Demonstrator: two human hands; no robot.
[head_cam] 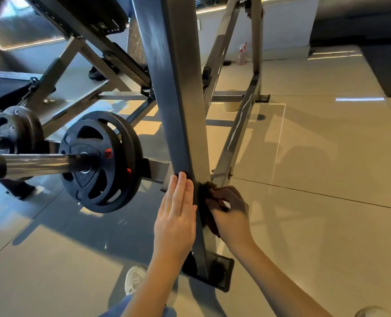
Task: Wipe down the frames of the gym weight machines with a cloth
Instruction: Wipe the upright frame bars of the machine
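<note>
A grey steel upright post [178, 99] of the weight machine frame runs down the middle of the view to a black foot plate [222, 275] on the floor. My left hand [176, 216] lies flat against the post's left face, fingers straight and together, holding nothing. My right hand [230, 213] is closed on a dark brown cloth [207, 202] and presses it against the post's right side, low down. Most of the cloth is hidden behind the post and my fingers.
A black weight plate [100, 161] on a chrome bar [41, 165] juts out to the left of the post. Slanted grey frame members [235, 133] stand behind. A spray bottle [242, 53] stands on the tiled floor far back. My shoe [135, 279] is beside the foot plate.
</note>
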